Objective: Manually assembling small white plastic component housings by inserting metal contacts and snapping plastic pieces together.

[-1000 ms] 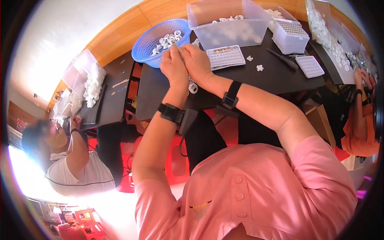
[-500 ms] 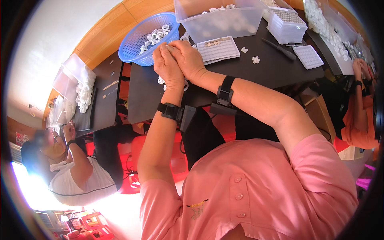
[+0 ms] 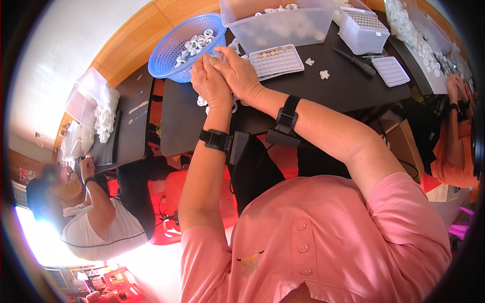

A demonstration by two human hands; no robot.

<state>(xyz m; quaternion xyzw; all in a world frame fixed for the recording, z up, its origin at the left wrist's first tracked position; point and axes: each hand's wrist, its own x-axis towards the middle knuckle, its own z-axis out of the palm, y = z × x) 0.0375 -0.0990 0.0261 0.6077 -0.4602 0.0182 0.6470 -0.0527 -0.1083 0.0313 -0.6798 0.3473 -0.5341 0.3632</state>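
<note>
My left hand and my right hand are pressed together at the near right side of a blue plastic basket. Fingers on both are bent and closed, and whatever lies between them is hidden. The right thumb and forefinger rise above the left hand. White ring-shaped parts fill the bottom of the basket. More white rings lie on the dark table, partly covered by my hands. Just right of them is a white slotted tray with a row of small round tan pieces.
Behind the tray stands a clear bin of white parts. Two small white pieces, a dark screwdriver-like tool, a flat white tray and stacked trays are to the right. People sit working at left and right.
The right thumb and forefinger have lifted and parted slightly from the left hand's fingers. Both hands otherwise stay in the same spot by the basket.
</note>
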